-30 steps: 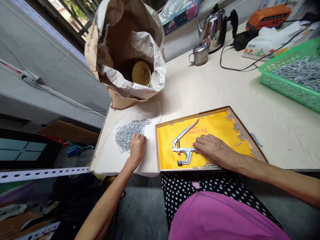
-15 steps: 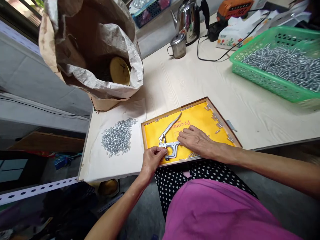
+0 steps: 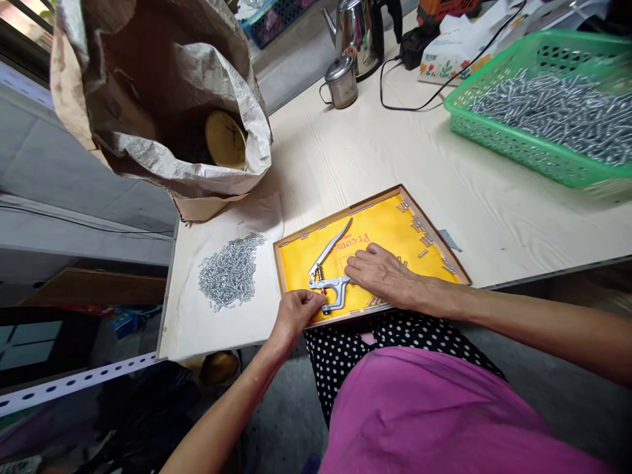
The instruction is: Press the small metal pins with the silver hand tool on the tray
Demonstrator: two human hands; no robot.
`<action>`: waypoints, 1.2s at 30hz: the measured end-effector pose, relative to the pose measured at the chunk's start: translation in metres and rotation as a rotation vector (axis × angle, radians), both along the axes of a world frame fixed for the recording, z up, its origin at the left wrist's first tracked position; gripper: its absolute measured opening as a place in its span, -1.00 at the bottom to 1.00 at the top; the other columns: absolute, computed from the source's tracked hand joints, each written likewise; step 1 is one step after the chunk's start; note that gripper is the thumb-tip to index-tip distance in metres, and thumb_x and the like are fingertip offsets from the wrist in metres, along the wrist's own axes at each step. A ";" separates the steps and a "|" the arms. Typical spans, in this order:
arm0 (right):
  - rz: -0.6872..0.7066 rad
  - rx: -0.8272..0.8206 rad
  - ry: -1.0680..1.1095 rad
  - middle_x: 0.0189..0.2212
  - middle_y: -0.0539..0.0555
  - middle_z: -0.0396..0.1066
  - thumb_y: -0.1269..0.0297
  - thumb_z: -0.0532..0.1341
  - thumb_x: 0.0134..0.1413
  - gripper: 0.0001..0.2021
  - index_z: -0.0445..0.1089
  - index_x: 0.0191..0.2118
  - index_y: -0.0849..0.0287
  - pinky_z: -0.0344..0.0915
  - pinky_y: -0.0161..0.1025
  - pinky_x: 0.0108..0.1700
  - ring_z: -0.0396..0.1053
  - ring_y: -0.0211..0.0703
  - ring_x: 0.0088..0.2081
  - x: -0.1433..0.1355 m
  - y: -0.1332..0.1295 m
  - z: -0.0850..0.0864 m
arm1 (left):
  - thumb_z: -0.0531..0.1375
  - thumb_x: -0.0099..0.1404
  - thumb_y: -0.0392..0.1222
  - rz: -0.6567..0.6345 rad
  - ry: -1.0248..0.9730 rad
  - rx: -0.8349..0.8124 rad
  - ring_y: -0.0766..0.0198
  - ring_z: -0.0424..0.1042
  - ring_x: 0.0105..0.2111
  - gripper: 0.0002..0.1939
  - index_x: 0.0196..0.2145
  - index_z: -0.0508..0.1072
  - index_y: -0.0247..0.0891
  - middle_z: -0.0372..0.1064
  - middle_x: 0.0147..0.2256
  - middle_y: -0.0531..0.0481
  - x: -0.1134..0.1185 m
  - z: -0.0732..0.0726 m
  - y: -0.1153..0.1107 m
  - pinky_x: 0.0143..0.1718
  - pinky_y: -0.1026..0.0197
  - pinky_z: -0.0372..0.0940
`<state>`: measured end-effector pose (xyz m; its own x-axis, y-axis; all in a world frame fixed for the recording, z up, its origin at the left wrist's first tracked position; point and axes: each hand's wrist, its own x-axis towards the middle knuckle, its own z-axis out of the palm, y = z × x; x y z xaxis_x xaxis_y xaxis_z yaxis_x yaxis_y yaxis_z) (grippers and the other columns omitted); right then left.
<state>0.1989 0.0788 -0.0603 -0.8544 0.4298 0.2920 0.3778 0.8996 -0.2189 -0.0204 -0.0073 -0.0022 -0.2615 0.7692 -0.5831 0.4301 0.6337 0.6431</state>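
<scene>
With left hand [image 3: 296,312] pinched together, faces mouth of silver-grey metal pliers [image 3: 338,282] at two o'clock, curved lever [image 3: 330,249] aimed between one and two, right hand [image 3: 379,271] clamped on their farther end.

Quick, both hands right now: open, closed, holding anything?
Left hand: closed in a pinch beside the open mouth of the metal pliers; whether it holds a small piece cannot be told.
Right hand: closed, holding the pliers.

The right hand [image 3: 378,271] hides the rear of the pliers [image 3: 336,282]; the kettle [image 3: 351,39] is cropped on top.
</scene>
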 end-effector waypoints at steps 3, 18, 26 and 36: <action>-0.013 -0.020 -0.009 -0.29 0.09 0.41 0.47 0.09 0.31 -0.88 0.34 -0.22 0.15 -0.04 -0.10 -0.13 0.20 -0.07 -0.22 -0.001 -0.001 0.000 | 0.37 -0.17 0.32 -0.031 -0.040 -0.064 0.43 0.07 -0.62 -0.41 -0.53 0.53 -0.35 0.22 -0.65 0.09 0.001 0.004 0.003 -0.57 0.30 -0.09; 0.040 -0.062 -0.164 0.05 0.30 0.38 -0.23 0.34 -0.04 -0.22 0.29 0.16 0.24 0.11 0.07 0.04 0.22 0.24 0.06 -0.007 0.058 0.028 | 0.38 -0.13 0.30 -0.027 -0.036 -0.064 0.44 0.06 -0.63 -0.44 -0.58 0.47 -0.33 0.22 -0.67 0.10 0.002 0.005 0.001 -0.58 0.33 -0.12; 0.013 -0.130 -0.120 -0.12 0.22 0.39 0.08 0.36 0.09 -0.58 0.37 -0.05 0.26 0.06 -0.08 -0.10 0.23 0.07 -0.08 -0.005 0.040 0.033 | 0.28 0.26 0.03 -0.289 0.389 0.284 0.13 0.45 -0.27 -0.69 -0.31 0.54 -0.32 0.47 -0.30 -0.12 0.010 0.007 -0.008 -0.23 0.13 0.35; -0.121 -0.160 -0.183 -0.07 0.31 0.40 0.09 0.41 -0.02 -0.42 0.37 0.05 0.35 0.24 -0.04 -0.12 0.27 0.15 -0.07 -0.001 0.027 0.042 | 0.28 0.31 -0.11 -0.833 0.561 0.580 -0.09 0.28 0.14 -0.27 0.34 0.12 -0.30 0.28 0.20 -0.31 0.030 -0.013 0.040 0.16 -0.18 0.27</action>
<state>0.1979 0.1056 -0.0183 -0.8261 0.5606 0.0579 0.5271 0.8049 -0.2724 0.0092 0.0332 -0.0150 0.3421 0.9384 -0.0488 0.8919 -0.3079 0.3313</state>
